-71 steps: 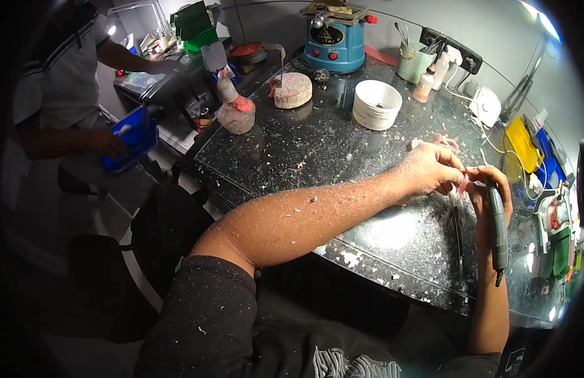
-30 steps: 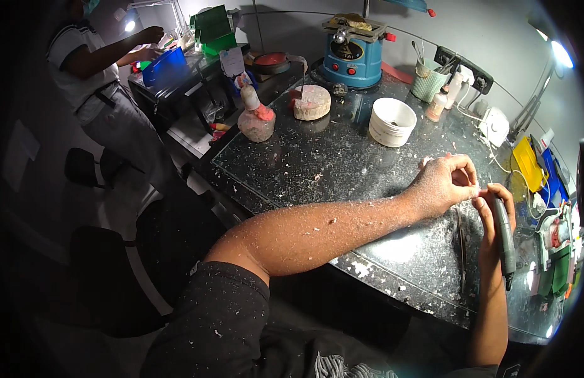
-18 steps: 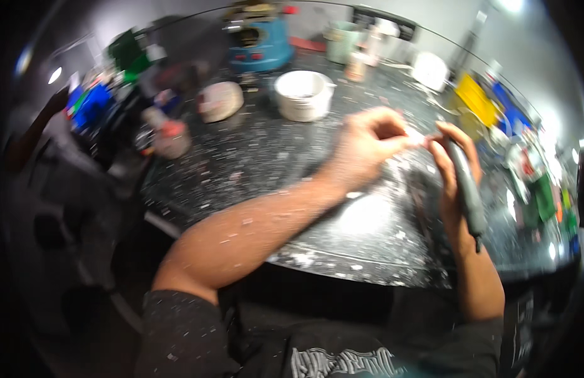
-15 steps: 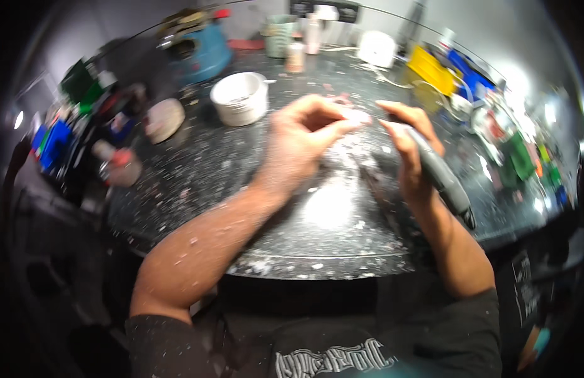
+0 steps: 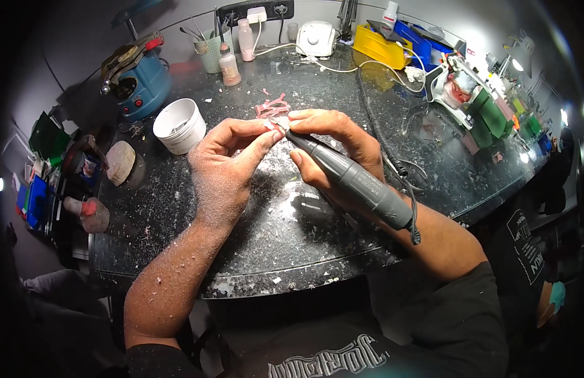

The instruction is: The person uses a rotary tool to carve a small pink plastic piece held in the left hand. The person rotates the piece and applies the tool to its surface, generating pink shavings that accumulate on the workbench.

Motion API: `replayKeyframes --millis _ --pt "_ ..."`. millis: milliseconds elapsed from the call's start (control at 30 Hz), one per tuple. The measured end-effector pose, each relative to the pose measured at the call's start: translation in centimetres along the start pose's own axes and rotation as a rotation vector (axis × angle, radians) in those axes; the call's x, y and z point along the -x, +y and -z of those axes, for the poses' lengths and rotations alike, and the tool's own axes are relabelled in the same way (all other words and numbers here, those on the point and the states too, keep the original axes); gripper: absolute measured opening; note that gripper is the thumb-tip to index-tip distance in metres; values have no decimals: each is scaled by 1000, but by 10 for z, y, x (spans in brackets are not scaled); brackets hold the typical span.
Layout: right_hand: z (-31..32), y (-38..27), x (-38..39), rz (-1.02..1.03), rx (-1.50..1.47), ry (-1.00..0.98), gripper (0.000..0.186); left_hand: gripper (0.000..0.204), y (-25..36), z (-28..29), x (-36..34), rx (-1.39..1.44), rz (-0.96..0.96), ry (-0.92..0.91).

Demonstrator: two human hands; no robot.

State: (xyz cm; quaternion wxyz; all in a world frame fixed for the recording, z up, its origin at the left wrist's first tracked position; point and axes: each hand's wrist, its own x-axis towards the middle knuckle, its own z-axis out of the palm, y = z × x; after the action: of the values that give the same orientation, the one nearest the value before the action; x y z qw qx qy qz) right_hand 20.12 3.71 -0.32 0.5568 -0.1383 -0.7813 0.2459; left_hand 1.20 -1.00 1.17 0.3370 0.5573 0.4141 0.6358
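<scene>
My left hand [image 5: 226,164], dusted with white powder, pinches a small pink and whitish piece [image 5: 279,123] between thumb and fingertips. What the piece is exactly cannot be made out, as fingers cover most of it. A dark grey rotary handpiece [image 5: 355,177] lies in my right hand [image 5: 355,142], its slim end pointing at the piece. Fingertips of both hands nearly meet there, and the tool's very tip is hard to see. From the handpiece's rear end a dark cord [image 5: 413,217] hangs. Just beyond my fingers are thin pink branching scraps [image 5: 271,106].
White powder and chips litter the dark speckled bench [image 5: 159,233]. A white tub [image 5: 180,126] and a blue machine [image 5: 141,91] stand left. Bottles [image 5: 229,66] and a white control box [image 5: 316,39] are at the back. Yellow bin [image 5: 379,49] and clutter fill the right.
My right hand has brought the handpiece up to the small piece in my left hand; they were apart before. The view has shifted, so the bench contents appear displaced.
</scene>
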Motion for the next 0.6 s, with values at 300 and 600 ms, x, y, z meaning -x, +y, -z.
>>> replayKeyframes --millis 300,600 --pt "0 -2 -1 -22 -4 -19 39 11 -4 1 1 -43 -46 18" --pt "2 4 -4 122 71 -58 38 10 -3 -1 2 -83 -97 10"
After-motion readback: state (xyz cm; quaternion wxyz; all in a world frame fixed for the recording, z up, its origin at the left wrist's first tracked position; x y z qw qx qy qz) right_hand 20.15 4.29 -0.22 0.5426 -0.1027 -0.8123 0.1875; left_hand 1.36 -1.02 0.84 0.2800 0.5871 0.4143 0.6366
